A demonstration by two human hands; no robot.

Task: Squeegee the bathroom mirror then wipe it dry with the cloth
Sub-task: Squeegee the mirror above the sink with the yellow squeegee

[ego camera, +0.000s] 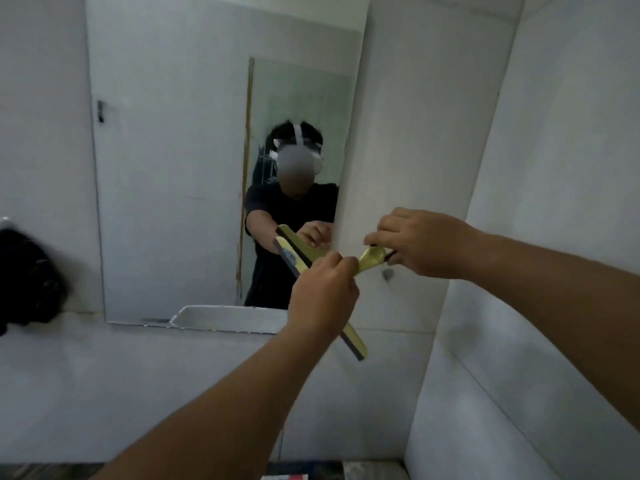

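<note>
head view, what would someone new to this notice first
Two bare hands meet at centre on a yellow-green plastic squeegee with a black rubber blade: the left hand grips its middle, the right hand pinches the handle end. Behind them a tall frameless wall mirror reflects the person, and a dark crumpled cloth sits at far left.

Pale grey-white walls (450, 98) enclose a tight corner, with the right-hand wall (571, 168) angling in close. A narrow white ledge (86, 327) runs along the back wall, and a dark bundle (27, 282) (too blurred to identify) sits at its left end. Light is dim and even.
</note>
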